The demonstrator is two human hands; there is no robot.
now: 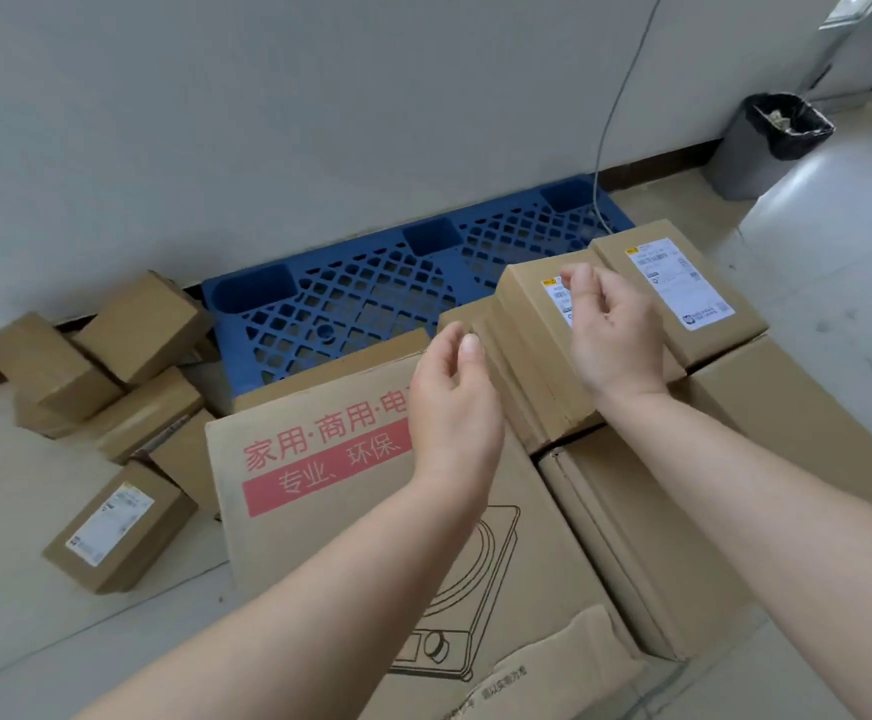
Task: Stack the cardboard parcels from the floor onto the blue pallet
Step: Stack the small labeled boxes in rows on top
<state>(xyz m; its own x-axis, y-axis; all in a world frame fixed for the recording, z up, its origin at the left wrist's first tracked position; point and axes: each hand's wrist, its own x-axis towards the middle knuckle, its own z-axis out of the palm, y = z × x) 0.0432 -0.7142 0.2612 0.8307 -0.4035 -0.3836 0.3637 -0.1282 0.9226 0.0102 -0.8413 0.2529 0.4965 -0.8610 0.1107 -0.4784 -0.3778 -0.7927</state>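
Note:
The blue pallet [371, 283] lies against the wall, its lattice top bare at the back. A large printed carton [351, 522] and a plain large carton [709, 511] cover its front. Two small labelled parcels [527, 324] [683, 283] sit side by side on top of them. My left hand [452, 397] hovers over the printed carton, fingers loosely curled, holding nothing. My right hand [613, 330] hangs above the nearer small parcel, fingers relaxed and empty. Several small parcels [106, 356] lie heaped on the floor at the left, with a labelled one [117, 527] apart in front.
A grey bin with a black liner [766, 142] stands by the wall at the right. A thin cable [616, 111] hangs down the wall to the pallet. Pale tiled floor [839, 241] stretches to the right.

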